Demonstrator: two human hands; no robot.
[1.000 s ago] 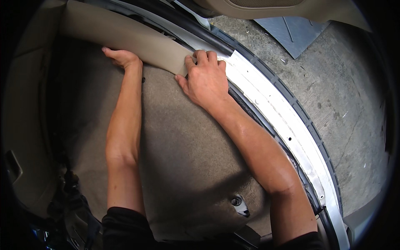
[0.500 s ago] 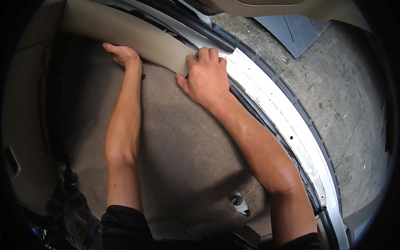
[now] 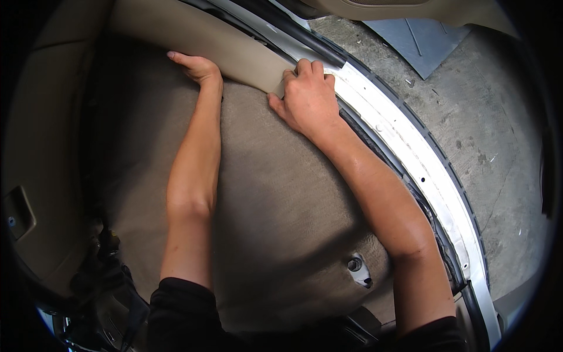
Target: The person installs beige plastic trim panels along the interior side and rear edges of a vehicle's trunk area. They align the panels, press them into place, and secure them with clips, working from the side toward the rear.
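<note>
So the long, smooth tan trim panel (image 3: 205,44) runs from the upper left down to the right hand, between the brown floor carpet (image 3: 281,170) and the black rubber seal strip (image 3: 293,38) by the car's door opening. The right hand (image 3: 309,97) is on its near end: fingers bent over the outer side toward the bare white metal sill (image 3: 404,146), thumb on the inner side, so it looks like a pinch on that end, though the fingertips are hidden. The left hand (image 3: 201,67) is farther up against the inner edge, thumb sticking out; its other fingers are out of sight, so I can't tell if they're gripping.

It looks like moulded plastic to me, so probably light, fairly stiff, a bit bendy along its length, and kinda slippery. I'd hold the near end plus somewhere mid-length, since one-handed it could twist or crack.
</note>
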